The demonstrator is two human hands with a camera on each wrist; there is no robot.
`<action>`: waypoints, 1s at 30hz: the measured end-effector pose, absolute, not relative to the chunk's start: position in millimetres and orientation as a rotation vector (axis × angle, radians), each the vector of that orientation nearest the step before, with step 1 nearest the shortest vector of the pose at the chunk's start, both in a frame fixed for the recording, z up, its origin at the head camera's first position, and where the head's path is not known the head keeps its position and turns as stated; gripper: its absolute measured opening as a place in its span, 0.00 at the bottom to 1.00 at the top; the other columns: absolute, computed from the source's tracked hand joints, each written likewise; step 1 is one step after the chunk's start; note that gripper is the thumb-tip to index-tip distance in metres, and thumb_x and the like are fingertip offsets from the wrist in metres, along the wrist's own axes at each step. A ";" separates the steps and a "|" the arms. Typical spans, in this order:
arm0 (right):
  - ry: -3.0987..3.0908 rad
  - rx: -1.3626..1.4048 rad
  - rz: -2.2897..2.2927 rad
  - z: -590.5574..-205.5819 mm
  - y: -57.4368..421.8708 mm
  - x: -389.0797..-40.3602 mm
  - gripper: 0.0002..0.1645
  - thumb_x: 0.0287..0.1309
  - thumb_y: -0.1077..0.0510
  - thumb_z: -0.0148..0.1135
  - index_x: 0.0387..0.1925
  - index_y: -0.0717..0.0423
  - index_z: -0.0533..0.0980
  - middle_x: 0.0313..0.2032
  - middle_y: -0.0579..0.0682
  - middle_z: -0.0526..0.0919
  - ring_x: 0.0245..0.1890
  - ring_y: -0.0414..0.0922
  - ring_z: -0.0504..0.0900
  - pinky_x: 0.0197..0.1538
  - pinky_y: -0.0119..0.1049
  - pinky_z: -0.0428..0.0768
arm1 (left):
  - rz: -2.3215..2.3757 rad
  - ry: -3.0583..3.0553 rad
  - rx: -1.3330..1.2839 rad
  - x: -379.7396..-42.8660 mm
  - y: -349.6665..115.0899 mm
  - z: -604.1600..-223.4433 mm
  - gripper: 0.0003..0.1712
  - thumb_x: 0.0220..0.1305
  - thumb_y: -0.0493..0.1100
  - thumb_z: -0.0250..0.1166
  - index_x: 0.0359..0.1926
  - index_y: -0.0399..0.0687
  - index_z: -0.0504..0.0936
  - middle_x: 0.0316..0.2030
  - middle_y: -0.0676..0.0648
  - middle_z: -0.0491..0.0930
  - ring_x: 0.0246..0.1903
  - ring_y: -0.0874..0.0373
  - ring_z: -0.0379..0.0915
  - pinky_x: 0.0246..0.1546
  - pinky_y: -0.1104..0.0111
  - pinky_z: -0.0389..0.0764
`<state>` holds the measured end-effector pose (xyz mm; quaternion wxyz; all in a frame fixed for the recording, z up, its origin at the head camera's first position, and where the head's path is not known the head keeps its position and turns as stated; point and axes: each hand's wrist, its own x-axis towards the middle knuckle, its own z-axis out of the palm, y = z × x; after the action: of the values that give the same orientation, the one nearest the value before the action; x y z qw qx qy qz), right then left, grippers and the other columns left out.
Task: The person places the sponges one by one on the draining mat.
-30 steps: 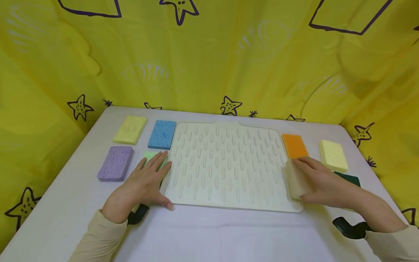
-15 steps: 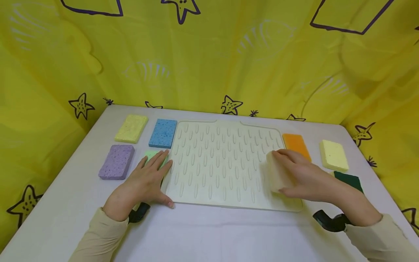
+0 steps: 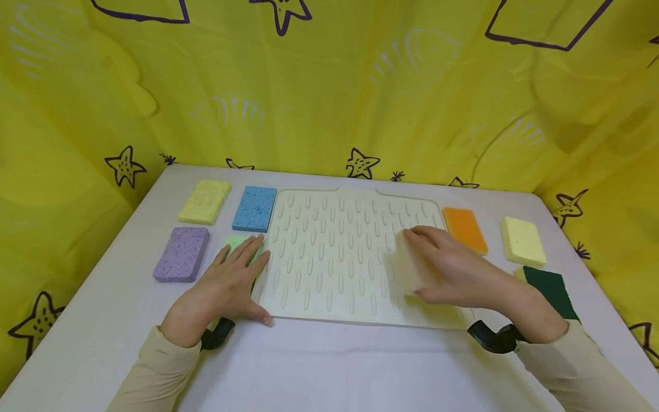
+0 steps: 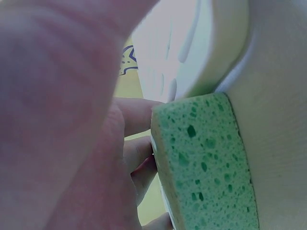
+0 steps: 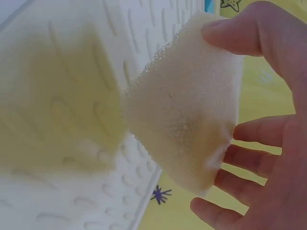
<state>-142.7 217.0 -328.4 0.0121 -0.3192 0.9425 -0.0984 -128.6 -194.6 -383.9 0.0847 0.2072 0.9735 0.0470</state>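
Note:
A cream sponge (image 5: 187, 96) is pinched between the thumb and fingers of my right hand (image 3: 453, 269). It is tilted over the right part of a white ridged mat (image 3: 329, 257); the right wrist view shows its shadow on the mat. My left hand (image 3: 226, 286) lies with fingers spread over a light green sponge (image 4: 206, 163), beside the mat's left edge. In the left wrist view the fingertips touch that sponge's far side. Most of the green sponge is hidden under the hand in the head view.
Left of the mat lie a yellow sponge (image 3: 204, 202), a blue sponge (image 3: 254, 209) and a purple sponge (image 3: 182, 255). On the right are an orange sponge (image 3: 464, 229), a pale yellow sponge (image 3: 523, 241) and a sponge with a dark green face (image 3: 552, 290). A yellow curtain (image 3: 319, 91) surrounds the table.
My right hand has carried the cream sponge leftward from the mat's right edge to over the mat, uncovering more of the dark green sponge. My left hand has stayed in place.

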 end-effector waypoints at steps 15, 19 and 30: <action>2.908 -1.077 -0.337 -329.3 184.6 -146.3 0.60 0.43 0.42 0.75 0.73 0.63 0.59 0.68 0.60 0.64 0.68 0.57 0.65 0.69 0.56 0.68 | 0.129 2.899 0.602 -128.4 -194.2 -383.6 0.76 0.29 0.79 0.74 0.74 0.39 0.61 0.78 0.37 0.45 0.77 0.39 0.43 0.72 0.37 0.48; 2.912 -1.115 -0.350 -329.5 178.3 -146.8 0.60 0.42 0.42 0.75 0.72 0.64 0.60 0.67 0.61 0.65 0.68 0.57 0.65 0.69 0.56 0.68 | 0.125 2.895 0.594 -128.4 -194.4 -383.3 0.76 0.29 0.79 0.74 0.74 0.39 0.60 0.78 0.37 0.45 0.77 0.39 0.43 0.72 0.37 0.48; 2.908 -1.185 -0.383 -333.5 159.5 -147.2 0.60 0.42 0.41 0.76 0.72 0.64 0.61 0.66 0.61 0.67 0.67 0.56 0.66 0.68 0.55 0.70 | 0.128 2.888 0.601 -127.7 -195.0 -384.0 0.75 0.30 0.79 0.73 0.74 0.40 0.60 0.78 0.37 0.45 0.77 0.39 0.43 0.73 0.37 0.48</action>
<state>-147.2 159.5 -333.5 -0.0110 -0.3744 0.9192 -0.1212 -127.7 -195.0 -384.0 0.0942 0.2026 0.9738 0.0432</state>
